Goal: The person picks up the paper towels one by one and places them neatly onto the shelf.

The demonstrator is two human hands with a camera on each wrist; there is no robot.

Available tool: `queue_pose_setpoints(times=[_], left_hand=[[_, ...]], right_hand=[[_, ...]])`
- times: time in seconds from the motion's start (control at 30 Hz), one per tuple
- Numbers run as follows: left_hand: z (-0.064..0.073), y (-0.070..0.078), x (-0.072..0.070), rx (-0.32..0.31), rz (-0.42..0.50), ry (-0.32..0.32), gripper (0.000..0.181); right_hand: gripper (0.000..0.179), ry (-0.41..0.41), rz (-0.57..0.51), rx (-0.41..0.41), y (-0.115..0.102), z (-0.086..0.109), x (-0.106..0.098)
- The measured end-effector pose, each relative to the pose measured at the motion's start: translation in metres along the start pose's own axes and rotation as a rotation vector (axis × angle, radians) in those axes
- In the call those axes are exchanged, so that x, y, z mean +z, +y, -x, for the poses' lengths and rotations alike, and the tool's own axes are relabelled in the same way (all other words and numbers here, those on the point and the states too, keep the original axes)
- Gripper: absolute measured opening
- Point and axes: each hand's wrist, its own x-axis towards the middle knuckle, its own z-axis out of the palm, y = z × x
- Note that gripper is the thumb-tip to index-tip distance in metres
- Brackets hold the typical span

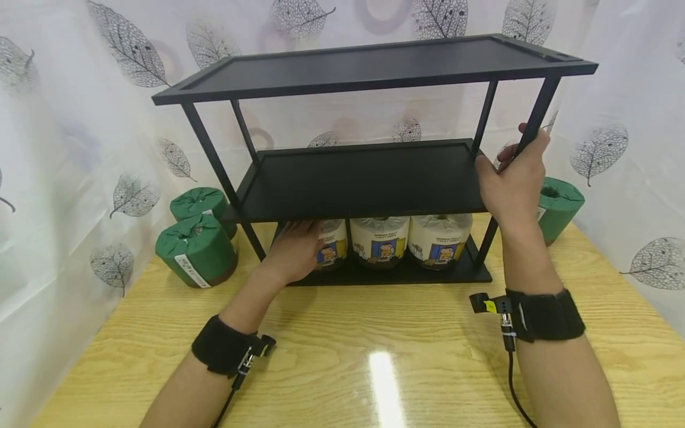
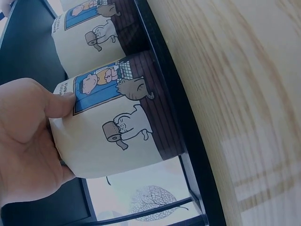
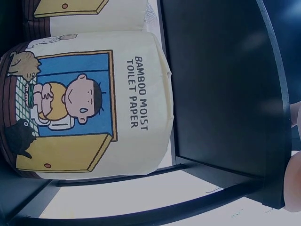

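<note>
A black tiered rack stands on the table in the head view. On its bottom tier sit wrapped toilet paper rolls, cream with a cartoon print: a left roll, a middle roll and a right roll. My left hand grips the left roll from its outer side, its thumb across the printed front in the left wrist view; its fingertips are hidden there. Around the rack's right front post, at the middle shelf's corner, my right hand is wrapped. Only fingertips show in the right wrist view.
Two green-wrapped rolls, a front one and a rear one, stand left of the rack. Another green roll is behind my right forearm. A leaf-patterned curtain hangs around the wooden table.
</note>
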Motion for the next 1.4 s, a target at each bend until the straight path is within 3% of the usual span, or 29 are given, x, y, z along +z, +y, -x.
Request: queue_pose_setpoints(times=[0.4,0.87,1.2,1.4], left_hand=[[0.0,0.0,-0.002,0.0,-0.026,0.004,0.06],[0.001,-0.003,-0.005,-0.028,0.006,-0.06,0.061],[0.002,-0.008,-0.012,0.0,-0.032,-0.064,0.059],[0.003,-0.003,-0.012,0.023,-0.01,-0.042,0.063]], right_hand=[[0.062,-0.005,0.011,0.005,0.0,0.0,0.0],[0.061,-0.008,0.007,0.004,-0.001,0.0,0.0],[0.061,-0.008,-0.007,0.011,-0.003,-0.001,0.0],[0.062,-0.018,-0.007,0.035,-0.003,-0.001,-0.001]])
